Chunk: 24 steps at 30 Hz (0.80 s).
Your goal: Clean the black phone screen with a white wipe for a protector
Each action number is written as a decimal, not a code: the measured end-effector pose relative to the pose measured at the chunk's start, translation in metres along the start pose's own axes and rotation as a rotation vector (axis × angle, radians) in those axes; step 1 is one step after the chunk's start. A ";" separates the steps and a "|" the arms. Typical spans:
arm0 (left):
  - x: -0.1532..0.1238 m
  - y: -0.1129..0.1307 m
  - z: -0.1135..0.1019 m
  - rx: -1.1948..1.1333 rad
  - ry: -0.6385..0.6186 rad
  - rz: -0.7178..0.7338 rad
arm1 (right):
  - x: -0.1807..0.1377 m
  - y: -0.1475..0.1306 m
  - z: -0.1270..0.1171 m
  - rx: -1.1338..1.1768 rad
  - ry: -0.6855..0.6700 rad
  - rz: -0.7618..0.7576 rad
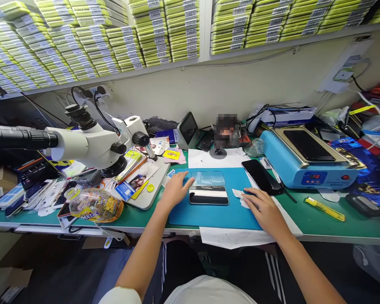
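Note:
A phone (209,198) with a dark, glossy face lies flat on the blue mat (183,215), a bright band reflected across it. Just behind it is a clear, thin rectangular sheet (207,177), close to the fingertips of my left hand (175,192). That hand is open, thumb and forefinger apart, over the mat's left side; I cannot tell whether it touches the sheet. On the mat's right, my right hand (266,210) has a crumpled white tissue (237,193) under and between its fingers. A black phone (261,175) lies beyond that hand.
A microscope (88,143) and a plastic bottle (96,204) stand to the left. On the right are a blue heating plate machine (304,169), a yellow cutter knife (324,209) and a black case (364,204). Stacked yellow-green packs (229,25) fill the shelf above.

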<state>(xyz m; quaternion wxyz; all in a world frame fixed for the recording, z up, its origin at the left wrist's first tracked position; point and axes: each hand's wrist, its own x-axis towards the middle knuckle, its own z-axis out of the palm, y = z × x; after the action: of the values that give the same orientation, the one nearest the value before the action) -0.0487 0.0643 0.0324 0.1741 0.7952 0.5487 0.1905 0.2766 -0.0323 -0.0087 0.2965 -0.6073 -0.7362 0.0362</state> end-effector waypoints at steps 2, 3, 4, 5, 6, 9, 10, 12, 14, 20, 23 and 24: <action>-0.021 -0.006 0.008 -0.070 0.044 0.040 | -0.001 -0.002 -0.002 -0.003 0.045 -0.006; -0.030 -0.008 0.012 -0.094 0.054 0.069 | -0.001 -0.003 -0.004 -0.002 0.072 -0.006; -0.038 -0.010 0.017 -0.106 0.059 0.089 | -0.001 -0.006 -0.005 0.000 0.099 -0.004; -0.045 -0.011 0.021 -0.114 0.060 0.098 | 0.000 -0.010 -0.006 0.002 0.127 -0.001; -0.050 -0.011 0.025 -0.119 0.061 0.099 | 0.002 -0.015 -0.007 0.005 0.151 0.002; -0.055 -0.011 0.031 -0.127 0.056 0.083 | 0.008 -0.035 -0.004 0.021 0.182 -0.016; -0.055 -0.011 0.032 -0.130 0.052 0.078 | 0.011 -0.042 0.000 0.031 0.175 -0.038; -0.055 -0.011 0.031 -0.133 0.045 0.077 | 0.015 -0.054 0.008 0.040 0.121 -0.107; -0.054 -0.012 0.030 -0.138 0.043 0.085 | 0.017 -0.062 0.016 0.013 0.015 -0.180; -0.054 -0.016 0.029 -0.178 0.034 0.121 | 0.001 -0.074 0.018 -0.054 -0.004 -0.202; -0.053 -0.017 0.030 -0.172 0.047 0.119 | -0.013 -0.084 0.019 -0.029 -0.046 -0.245; -0.053 -0.017 0.031 -0.169 0.054 0.121 | -0.016 -0.087 0.021 -0.030 -0.086 -0.250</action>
<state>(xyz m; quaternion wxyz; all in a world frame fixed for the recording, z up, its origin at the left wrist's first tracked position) -0.0642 0.0184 -0.0085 0.2140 0.8038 0.4862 0.2676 0.1918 -0.0631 0.0037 0.2577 -0.5132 -0.8185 0.0138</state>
